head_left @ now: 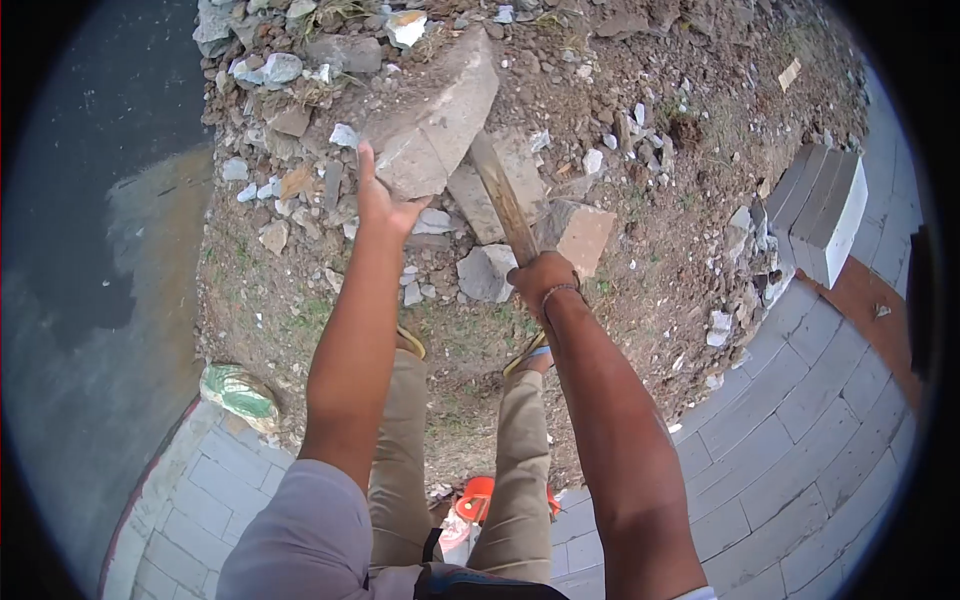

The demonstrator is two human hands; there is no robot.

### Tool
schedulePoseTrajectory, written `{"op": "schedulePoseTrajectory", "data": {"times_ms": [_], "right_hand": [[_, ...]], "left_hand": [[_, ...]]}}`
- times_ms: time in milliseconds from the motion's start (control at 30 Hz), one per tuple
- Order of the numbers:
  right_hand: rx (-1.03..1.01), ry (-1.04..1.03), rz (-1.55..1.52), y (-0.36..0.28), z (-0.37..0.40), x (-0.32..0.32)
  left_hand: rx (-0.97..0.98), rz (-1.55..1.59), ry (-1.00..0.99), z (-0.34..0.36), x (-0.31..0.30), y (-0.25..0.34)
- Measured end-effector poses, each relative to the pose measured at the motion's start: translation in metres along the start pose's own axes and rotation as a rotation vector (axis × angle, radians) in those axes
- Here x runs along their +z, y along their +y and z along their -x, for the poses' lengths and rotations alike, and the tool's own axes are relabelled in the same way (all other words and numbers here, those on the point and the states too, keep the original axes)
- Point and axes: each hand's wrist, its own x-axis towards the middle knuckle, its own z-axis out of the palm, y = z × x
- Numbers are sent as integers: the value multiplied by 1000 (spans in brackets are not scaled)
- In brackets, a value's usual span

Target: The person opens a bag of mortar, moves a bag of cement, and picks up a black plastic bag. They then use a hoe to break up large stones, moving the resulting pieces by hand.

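Observation:
A large flat concrete slab rests tilted on the rubble at the upper middle. My left hand is at its lower left edge, thumb and fingers spread apart. In my right hand is a wooden handle, gripped near its lower end. The handle runs up and left to the slab's right edge, and its far end is hidden there. Beneath and right of the handle lie another flat slab and a pinkish block. A grey stone sits just left of my right hand.
Stacked grey slabs stand at the right beside the paving. A green and white sack lies lower left, near dark wet ground. My feet are below the rubble, with a red object behind my legs.

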Motion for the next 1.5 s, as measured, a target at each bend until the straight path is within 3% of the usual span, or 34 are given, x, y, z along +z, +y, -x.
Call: {"op": "schedulePoseTrajectory", "data": {"times_ms": [67, 133, 267, 333, 367, 433, 500, 567, 633, 767, 800, 867, 933, 967, 1033, 1067, 1100, 1133, 1167, 1200, 1267, 1333, 1400, 1467, 1500], "right_hand": [[38, 0, 29, -2, 2, -2], [-7, 1, 6, 3, -11, 10], [-22, 28, -76, -1, 4, -6], [-118, -253, -128, 5, 21, -25], [-126, -243, -146, 18, 21, -22], [-380, -30, -477, 61, 28, -11], [-442, -40, -801, 125, 61, -12], [-405, 151, -869, 222, 78, 9], [-178, 188, -1086, 330, 122, 43], [381, 320, -873, 583, 229, 182], [527, 283, -796, 679, 246, 260], [807, 220, -830, 709, 359, 284], [791, -29, -661, 803, 408, 389], [884, -17, -825, 753, 454, 345], [857, -46, -938, 747, 480, 384], [260, 39, -611, 793, 468, 483], [768, 82, -1160, 698, 495, 377], [794, 267, -1377, 666, 492, 383], [655, 275, -1512, 657, 474, 416], [555, 394, -1351, 628, 463, 432], [571, 270, -1662, 549, 478, 411], [467, 344, -1755, 482, 488, 446], [475, 254, -1612, 427, 520, 471], [390, 327, -1307, 391, 517, 553], [407, 342, -1328, 379, 538, 571]], "left_hand": [[-8, -51, -144, -10, -17, -2], [-68, -104, -89, -2, -16, -6], [12, -104, -56, 7, 4, -6], [-3, -135, -70, 4, 9, -2], [-22, -141, -54, 8, 18, 1], [-37, -156, -34, 21, 31, 9], [-29, -230, 43, 39, 57, 18], [-62, -318, 50, 62, 78, 37], [-88, -423, 55, 86, 100, 60], [-70, -607, 274, 146, 141, 89], [-59, -668, 347, 164, 154, 95], [-64, -948, 359, 189, 162, 122], [-86, -1182, 296, 205, 155, 161], [-2, -1445, 354, 248, 171, 158], [93, -1768, 268, 314, 186, 164], [160, -1831, 135, 340, 185, 166], [196, -1946, -54, 355, 176, 178], [238, -2030, -180, 364, 164, 190], [293, -2084, -146, 388, 157, 188], [323, -2145, -186, 396, 140, 195], [359, -2231, -262, 412, 109, 207], [365, -2258, -373, 441, 79, 195], [391, -2295, -462, 470, 50, 178], [390, -2221, -609, 478, 15, 161], [350, -2278, -637, 485, 5, 152]]}}
